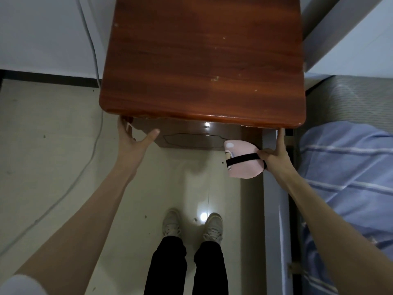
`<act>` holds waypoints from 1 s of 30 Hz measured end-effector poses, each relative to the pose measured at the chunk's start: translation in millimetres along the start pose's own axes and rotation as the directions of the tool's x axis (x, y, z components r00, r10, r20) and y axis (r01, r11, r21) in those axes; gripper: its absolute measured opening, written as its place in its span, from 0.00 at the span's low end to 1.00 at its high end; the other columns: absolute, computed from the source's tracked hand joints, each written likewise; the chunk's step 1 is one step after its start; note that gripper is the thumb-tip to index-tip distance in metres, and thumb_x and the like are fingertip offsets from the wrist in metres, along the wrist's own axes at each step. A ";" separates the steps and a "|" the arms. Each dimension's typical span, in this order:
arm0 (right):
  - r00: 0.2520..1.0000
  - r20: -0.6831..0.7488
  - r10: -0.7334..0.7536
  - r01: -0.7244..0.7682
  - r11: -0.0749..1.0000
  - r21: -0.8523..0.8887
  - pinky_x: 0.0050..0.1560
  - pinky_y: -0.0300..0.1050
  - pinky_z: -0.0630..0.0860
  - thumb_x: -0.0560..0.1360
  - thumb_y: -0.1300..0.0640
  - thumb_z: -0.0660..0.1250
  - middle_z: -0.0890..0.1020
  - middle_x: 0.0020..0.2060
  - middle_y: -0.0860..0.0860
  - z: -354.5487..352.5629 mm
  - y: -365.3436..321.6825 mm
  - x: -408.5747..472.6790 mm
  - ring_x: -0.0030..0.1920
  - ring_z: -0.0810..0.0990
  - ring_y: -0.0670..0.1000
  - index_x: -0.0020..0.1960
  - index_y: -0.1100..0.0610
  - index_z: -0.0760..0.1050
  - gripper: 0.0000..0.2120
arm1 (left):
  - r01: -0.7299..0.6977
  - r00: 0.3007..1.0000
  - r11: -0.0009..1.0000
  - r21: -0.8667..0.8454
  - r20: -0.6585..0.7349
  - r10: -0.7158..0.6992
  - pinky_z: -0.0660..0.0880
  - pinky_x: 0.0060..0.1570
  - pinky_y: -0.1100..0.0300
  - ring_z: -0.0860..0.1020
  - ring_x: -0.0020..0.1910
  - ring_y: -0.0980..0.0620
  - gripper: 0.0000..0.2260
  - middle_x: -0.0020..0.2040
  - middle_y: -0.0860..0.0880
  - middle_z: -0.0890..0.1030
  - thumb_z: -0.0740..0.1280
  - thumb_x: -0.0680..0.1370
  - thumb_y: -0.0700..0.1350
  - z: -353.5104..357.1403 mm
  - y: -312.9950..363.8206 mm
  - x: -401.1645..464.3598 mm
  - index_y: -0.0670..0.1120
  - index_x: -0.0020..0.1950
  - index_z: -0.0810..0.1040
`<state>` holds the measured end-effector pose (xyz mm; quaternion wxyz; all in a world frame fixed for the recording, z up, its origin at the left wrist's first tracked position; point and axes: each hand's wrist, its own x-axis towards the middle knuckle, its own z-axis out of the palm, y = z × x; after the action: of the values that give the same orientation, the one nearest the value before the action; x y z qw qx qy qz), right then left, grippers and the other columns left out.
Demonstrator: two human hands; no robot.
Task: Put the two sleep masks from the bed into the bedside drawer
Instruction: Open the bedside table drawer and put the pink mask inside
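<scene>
A: So, from the head camera, where is the sleep mask (pixel 242 161)?

B: It hangs from the right hand (pixel 274 154), just in front of the bedside cabinet's (pixel 202 60) right front corner and above the floor (pixel 63 167). I can make out only one pink mask; whether a second lies folded behind it I cannot tell.

A: Which way does it run?

B: Its long axis lies roughly crosswise, tilted a little, with the free end pointing left toward the drawer front (pixel 191 137) and the gripped end at the right. The black strap (pixel 242 159) runs across its face along the same line, from the hand down to the left edge.

A: And the right hand's fingers?

B: Thumb and curled fingers pinch the strap and the mask's right end, while one finger stretches up and touches the underside of the cabinet top's corner.

A: The left hand (pixel 133 138)?

B: Spread wide, holding nothing. Its thumb rests against the drawer front's left part and the other fingers reach up to the left front corner under the top.

A: The drawer?

B: Its dark front sits under the overhanging top, flush as far as I can see. The striped blue bed (pixel 344 167) lies to the right, well apart from the left hand.
</scene>
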<state>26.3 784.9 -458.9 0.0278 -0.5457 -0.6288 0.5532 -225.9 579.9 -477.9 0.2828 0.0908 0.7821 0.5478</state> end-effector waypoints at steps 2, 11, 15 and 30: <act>1.000 -0.023 0.004 -0.004 1.000 0.029 0.58 0.59 0.75 0.74 0.66 0.60 0.77 0.56 0.60 -0.6 -0.5 -1.7 0.48 0.79 0.56 0.72 0.38 0.40 0.41 | 0.009 1.000 1.000 -0.013 -0.004 -0.009 0.59 0.71 0.47 0.59 0.72 0.53 0.40 0.73 0.52 0.60 0.73 0.69 0.46 -2.4 -0.1 2.7 0.52 0.72 0.53; 0.998 -0.054 0.028 -0.016 0.975 0.220 0.53 0.55 0.78 0.72 0.67 0.60 0.71 0.63 0.51 4.8 -9.2 2.0 0.57 0.75 0.56 0.67 0.34 0.51 0.36 | 0.040 0.999 0.999 -0.003 0.017 -0.040 0.62 0.70 0.48 0.61 0.71 0.52 0.37 0.73 0.49 0.63 0.74 0.68 0.49 -16.6 -3.0 17.5 0.48 0.71 0.58; 0.996 -0.076 0.044 -0.029 0.983 0.184 0.59 0.61 0.75 0.72 0.69 0.59 0.67 0.60 0.47 2.1 -4.0 -3.5 0.56 0.73 0.55 0.72 0.38 0.48 0.39 | 0.001 1.000 1.000 -0.010 0.026 -0.001 0.61 0.71 0.50 0.61 0.71 0.53 0.37 0.74 0.50 0.62 0.73 0.69 0.47 -14.4 0.7 11.1 0.50 0.71 0.56; 0.974 -0.057 0.218 -0.204 0.962 0.181 0.58 0.60 0.75 0.75 0.65 0.59 0.77 0.53 0.56 23.9 33.2 -57.1 0.51 0.77 0.58 0.74 0.43 0.45 0.37 | 0.172 0.979 0.982 -0.076 -0.098 -0.179 0.63 0.67 0.58 0.64 0.70 0.52 0.33 0.71 0.44 0.66 0.70 0.71 0.52 -21.3 -24.6 -31.2 0.41 0.69 0.60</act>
<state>55.8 721.1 -459.8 0.0402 -0.6259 -0.5149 0.5844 -207.6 539.2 -484.4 0.2916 -0.0168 0.7819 0.5507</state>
